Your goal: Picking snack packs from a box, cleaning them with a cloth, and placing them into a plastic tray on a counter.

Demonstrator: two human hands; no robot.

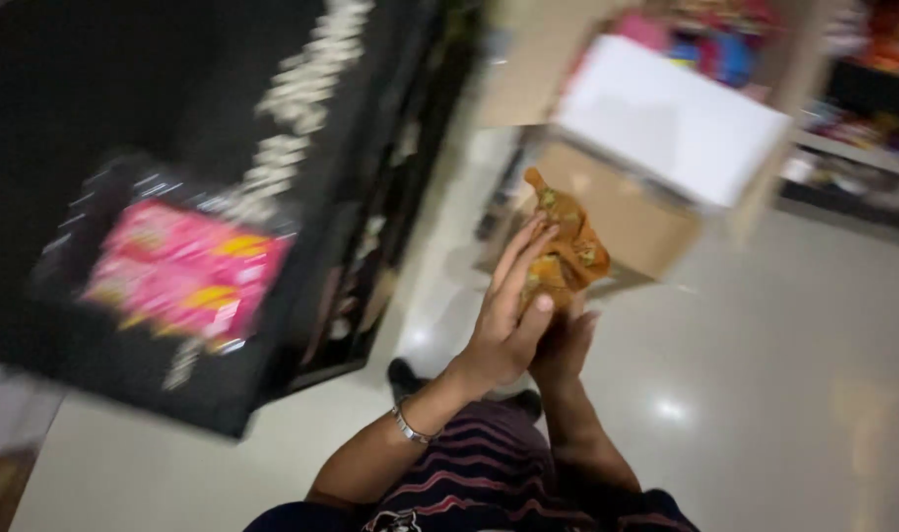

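So the head view is pretty blurry, but here's what you can make out: both hands are up in front of the body holding a small orange snack packet [566,251]. The left hand [508,315] is wrapped around the packet's left side, fingers stretched up along it and thumb pressed in near the bottom, and there's a silver bracelet [410,426] on that wrist. The right hand [565,345] sits just below and behind, cupped under the packet's bottom end, though most of it is hidden by the left one, so the exact grip is hard to read. The packet is held in the air, tilted a bit, right in front of a brown cardboard box [622,212] with a white flap [671,118] standing open on top. Off to the left is a dark shelf unit [173,99] with a pink package [183,271] on it. Far right there's another shelf [863,108] with colourful goods, too smeared to tell apart. Below everything is a shiny pale floor [765,394], and a striped garment [489,473] shows at the bottom edge.
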